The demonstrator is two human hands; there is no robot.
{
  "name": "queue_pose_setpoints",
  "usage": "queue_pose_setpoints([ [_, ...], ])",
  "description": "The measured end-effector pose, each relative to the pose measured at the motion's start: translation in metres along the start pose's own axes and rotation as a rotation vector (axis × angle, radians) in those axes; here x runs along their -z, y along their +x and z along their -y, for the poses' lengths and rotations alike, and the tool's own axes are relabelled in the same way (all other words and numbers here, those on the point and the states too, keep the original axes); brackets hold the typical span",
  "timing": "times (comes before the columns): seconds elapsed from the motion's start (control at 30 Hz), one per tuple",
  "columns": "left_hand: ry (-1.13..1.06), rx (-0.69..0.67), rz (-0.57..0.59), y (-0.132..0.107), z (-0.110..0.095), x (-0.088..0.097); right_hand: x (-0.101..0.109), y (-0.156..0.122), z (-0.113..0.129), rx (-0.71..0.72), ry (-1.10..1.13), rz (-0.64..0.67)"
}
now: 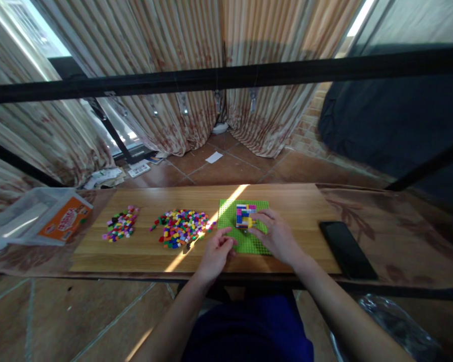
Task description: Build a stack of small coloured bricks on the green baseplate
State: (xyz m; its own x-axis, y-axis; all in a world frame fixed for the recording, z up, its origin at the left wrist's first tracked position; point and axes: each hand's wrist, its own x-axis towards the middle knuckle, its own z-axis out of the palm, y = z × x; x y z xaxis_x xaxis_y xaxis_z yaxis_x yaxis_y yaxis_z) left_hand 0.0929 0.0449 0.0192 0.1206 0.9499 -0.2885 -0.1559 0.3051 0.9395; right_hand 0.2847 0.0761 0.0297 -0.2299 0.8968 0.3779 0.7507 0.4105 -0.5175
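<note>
A green studded baseplate [254,246] lies on the wooden board in front of me. On it stands a small, boxy build of toy bricks [241,213] in white, blue, magenta and yellow. My right hand [275,234] reaches over the plate's right side, with thumb and fingertips pinching a yellow brick [250,221] at the build's right front. At the plate's lower left edge is my left hand [217,251], its fingers curled toward the thumb. Whether anything small sits inside that curl is hidden.
Left of the plate a large heap of loose bricks [183,226] covers the board [143,256]; a smaller pile [121,223] lies farther left. A clear plastic box [26,213] stands at the far left. To the right lies a black phone [347,250]. A dark rail [196,78] crosses beyond.
</note>
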Motion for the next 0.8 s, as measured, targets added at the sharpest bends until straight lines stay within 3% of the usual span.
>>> queue_pose_setpoints([
  [0.13,0.044,0.007,-0.051,0.01,0.007,0.003,-0.008,0.015,-0.005,0.113,-0.116,0.046],
  [0.3,0.073,-0.033,-0.052,0.016,0.01,0.004,-0.011,0.02,0.0,0.121,-0.173,0.09],
  [0.8,0.154,-0.044,-0.007,0.021,0.019,0.003,-0.018,0.016,-0.01,0.201,-0.145,0.042],
])
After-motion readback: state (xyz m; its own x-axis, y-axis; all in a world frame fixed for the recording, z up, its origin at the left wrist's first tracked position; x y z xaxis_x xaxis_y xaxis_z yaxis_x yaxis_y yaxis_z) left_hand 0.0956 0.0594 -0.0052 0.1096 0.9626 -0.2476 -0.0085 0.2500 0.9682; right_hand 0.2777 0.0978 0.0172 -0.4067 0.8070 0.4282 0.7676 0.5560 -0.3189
